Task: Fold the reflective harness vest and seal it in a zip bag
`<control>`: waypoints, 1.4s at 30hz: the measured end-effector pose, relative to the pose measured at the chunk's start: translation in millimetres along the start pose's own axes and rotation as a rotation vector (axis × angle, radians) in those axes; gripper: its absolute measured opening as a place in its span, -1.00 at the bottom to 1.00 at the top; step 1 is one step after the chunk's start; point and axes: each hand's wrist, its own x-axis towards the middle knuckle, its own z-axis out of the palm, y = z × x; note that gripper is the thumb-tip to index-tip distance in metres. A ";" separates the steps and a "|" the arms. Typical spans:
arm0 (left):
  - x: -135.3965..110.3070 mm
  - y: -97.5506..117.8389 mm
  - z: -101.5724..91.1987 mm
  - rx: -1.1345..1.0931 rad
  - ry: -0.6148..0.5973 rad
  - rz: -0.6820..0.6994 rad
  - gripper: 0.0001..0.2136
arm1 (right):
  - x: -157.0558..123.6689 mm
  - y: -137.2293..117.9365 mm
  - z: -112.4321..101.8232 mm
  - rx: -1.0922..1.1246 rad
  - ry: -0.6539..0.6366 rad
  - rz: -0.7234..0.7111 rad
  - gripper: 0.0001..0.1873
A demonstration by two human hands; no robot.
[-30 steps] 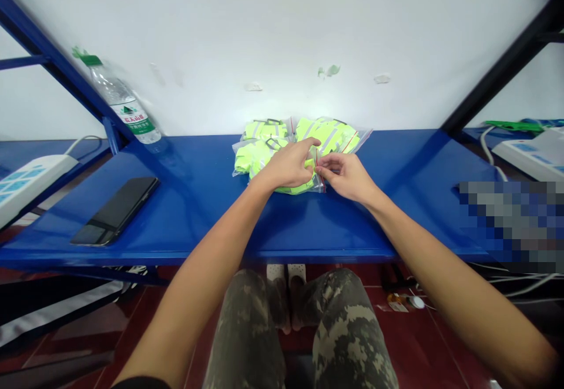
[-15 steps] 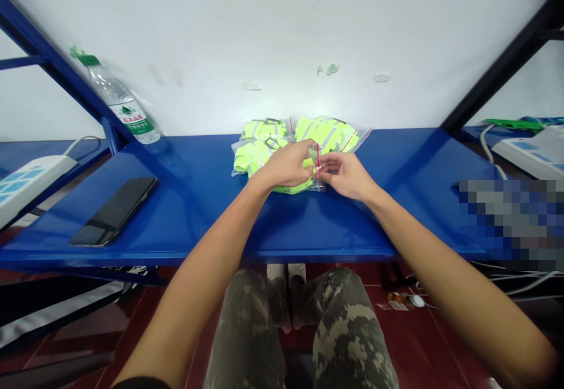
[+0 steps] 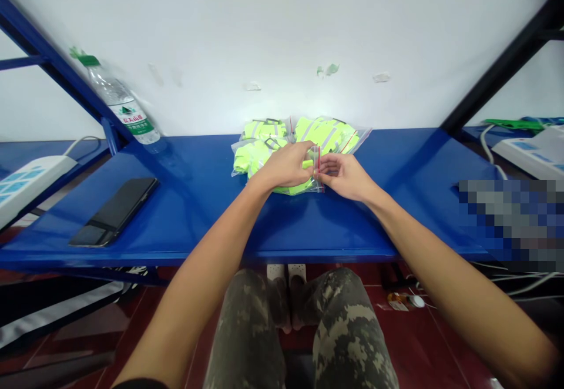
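Several clear zip bags of neon-yellow reflective items [image 3: 326, 133] lie piled at the back middle of the blue shelf [image 3: 211, 201]. My left hand [image 3: 286, 166] rests curled on the nearest bag [image 3: 247, 160], fingers pinching its red-striped zip edge [image 3: 316, 160]. My right hand [image 3: 346, 175] pinches the same edge from the right side. Both sets of fingertips meet at the strip.
A black phone [image 3: 115, 210] lies at the shelf's left front. A water bottle [image 3: 120, 103] leans at the back left by a blue post. White power strips [image 3: 26, 182] sit on the neighbouring shelves [image 3: 533, 153]. My knees in camouflage trousers [image 3: 304, 330] are under the shelf.
My left fingers have curled in from a spread pose and both hands have closed tighter on the bag's zip edge, shifting slightly away from me. Nothing else moved.
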 end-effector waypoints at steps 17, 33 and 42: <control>3.4 -1.0 3.2 -0.216 0.184 0.015 -0.65 | 0.3 3.2 1.1 0.034 0.036 -0.042 -0.69; 1.2 0.1 -1.8 -0.113 0.048 0.023 -0.47 | 2.1 3.2 0.9 0.002 0.057 -0.007 -0.73; 1.6 2.8 -3.7 -0.107 0.026 -0.019 -0.40 | 2.3 2.3 2.5 0.017 0.050 -0.017 -0.77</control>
